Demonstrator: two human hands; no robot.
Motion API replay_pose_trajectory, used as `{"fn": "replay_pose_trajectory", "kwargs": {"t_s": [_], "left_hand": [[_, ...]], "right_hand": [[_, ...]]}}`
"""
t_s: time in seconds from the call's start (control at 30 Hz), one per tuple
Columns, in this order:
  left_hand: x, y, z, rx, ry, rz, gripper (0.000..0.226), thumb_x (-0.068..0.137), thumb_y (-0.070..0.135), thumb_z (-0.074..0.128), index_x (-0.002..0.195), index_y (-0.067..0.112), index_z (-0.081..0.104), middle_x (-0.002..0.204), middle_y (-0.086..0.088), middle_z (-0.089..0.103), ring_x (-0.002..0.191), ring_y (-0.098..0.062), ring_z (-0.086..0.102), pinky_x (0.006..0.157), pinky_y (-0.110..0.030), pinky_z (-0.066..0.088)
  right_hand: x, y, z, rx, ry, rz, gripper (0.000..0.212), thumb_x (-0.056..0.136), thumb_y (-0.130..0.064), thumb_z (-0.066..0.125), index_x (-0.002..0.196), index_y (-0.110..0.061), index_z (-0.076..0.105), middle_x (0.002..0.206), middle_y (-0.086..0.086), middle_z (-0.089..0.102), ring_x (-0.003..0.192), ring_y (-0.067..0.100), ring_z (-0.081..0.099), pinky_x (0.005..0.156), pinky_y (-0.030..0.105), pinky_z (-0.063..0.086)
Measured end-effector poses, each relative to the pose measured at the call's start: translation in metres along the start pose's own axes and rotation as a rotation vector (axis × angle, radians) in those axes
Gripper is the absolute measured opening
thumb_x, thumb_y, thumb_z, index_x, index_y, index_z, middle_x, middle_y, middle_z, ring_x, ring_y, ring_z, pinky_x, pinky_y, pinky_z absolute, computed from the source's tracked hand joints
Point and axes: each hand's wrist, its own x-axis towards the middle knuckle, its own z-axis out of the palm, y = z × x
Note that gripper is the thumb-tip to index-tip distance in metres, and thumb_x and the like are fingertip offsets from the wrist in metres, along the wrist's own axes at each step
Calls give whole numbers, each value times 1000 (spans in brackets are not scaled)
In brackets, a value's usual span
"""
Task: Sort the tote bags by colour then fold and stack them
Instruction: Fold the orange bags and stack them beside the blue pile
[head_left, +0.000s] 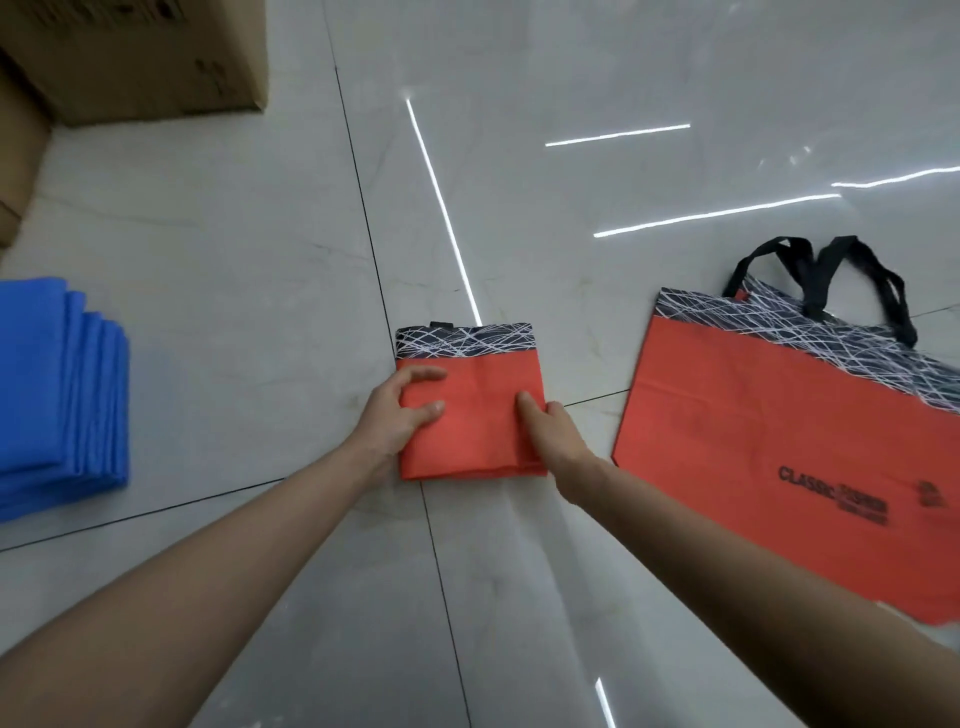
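Left hand (402, 415): reaching in from the lower left, gripping the left edge of the folded red bag (470, 421), laying a bent forefinger and thumb on its top face, hiding the other fingers.
Right hand (550, 431): reaching in from the lower right, pinching the right edge of the same bag, pressing the thumb down on top, curling the remaining fingers round the edge and out of sight beneath.
Folded red bag: lying flat on the floor (218, 234) between the two hands, sitting over the crossing of the dark tile joints, showing its black band of white scribbled lines along the far edge, letting a scrap of black strap peek out above that band.
Unfolded red bag (769, 431): lying spread flat to the right, apart from the folded one, showing the same patterned band along its top, carrying dark lettering beginning "CLASSIC", the rest blurring past reading, running out of frame at the right.
Black handles (826, 275): sprawling on the tiles beyond that band.
Blue stack (57, 395): sitting at the far left, well apart from both red bags, stepping its folded edges sideways, running off the left edge of the frame.
Cardboard boxes (140, 57): standing in the upper left corner, beyond the blue pile.
Floor: gleaming pale and glossy, reflecting bright strip lights.
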Motion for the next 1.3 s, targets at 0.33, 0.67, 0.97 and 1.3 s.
{"fn": "replay_pose_trajectory", "kwargs": {"t_s": [0.33,0.67,0.97,1.3], "left_hand": [[-32,-17,-58,881,206,274,59,88,48,48,137,14,47,149,-16,30,136,-33,29,112,-39,22],[-35,-56,-85,1338,-175,-42,59,99,47,28,150,32,1,158,0,-12,145,-26,-6,115,-48,7],[-6,-4,0,1166,-110,463,64,85,41,23,131,6,51,143,-19,40,132,-33,38,109,-45,26],[-14,-19,93,1066,-482,421,58,91,17,53,145,16,29,153,-5,19,133,-22,35,105,-30,31]], "right_hand": [[-20,-33,87,51,-259,-113,29,94,-5,51,123,-2,52,101,17,63,78,23,61,72,34,55],[-27,-16,64,-750,-190,-483,41,95,-7,35,135,-4,45,143,13,38,129,30,39,104,33,34],[-24,43,-85,-1013,448,-498,49,86,-19,59,130,0,46,144,26,37,127,44,40,104,53,33],[-36,108,-124,-1144,161,-266,88,85,-72,17,153,-19,1,159,4,-10,146,27,-8,117,45,0]]}}
